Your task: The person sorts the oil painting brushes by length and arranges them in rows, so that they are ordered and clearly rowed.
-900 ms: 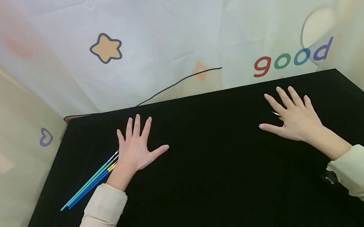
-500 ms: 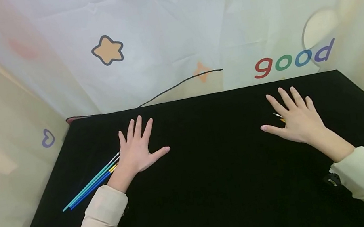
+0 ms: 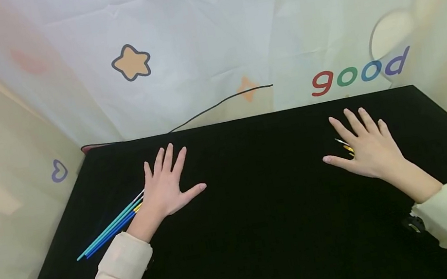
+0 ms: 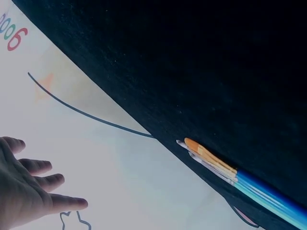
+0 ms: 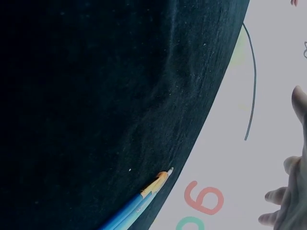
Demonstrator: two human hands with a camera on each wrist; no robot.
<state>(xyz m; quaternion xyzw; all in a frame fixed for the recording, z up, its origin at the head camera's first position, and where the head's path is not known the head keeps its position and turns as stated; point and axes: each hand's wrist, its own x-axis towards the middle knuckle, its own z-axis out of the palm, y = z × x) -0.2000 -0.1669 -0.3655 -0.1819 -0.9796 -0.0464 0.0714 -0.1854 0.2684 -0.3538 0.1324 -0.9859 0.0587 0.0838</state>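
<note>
Blue and teal paintbrushes [image 3: 110, 228] lie on the black bench [image 3: 257, 232], partly hidden by the left hand [image 3: 164, 189], its grip spread wide, holding nothing; farther right, the right hand [image 3: 369, 150], equally splayed, unladen, partly hides other paintbrushes [image 5: 138, 207].

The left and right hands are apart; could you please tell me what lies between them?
In the head view, black tabletop stretches from the left hand to the right hand, with brush tips showing at the latter's thumb side.
</note>
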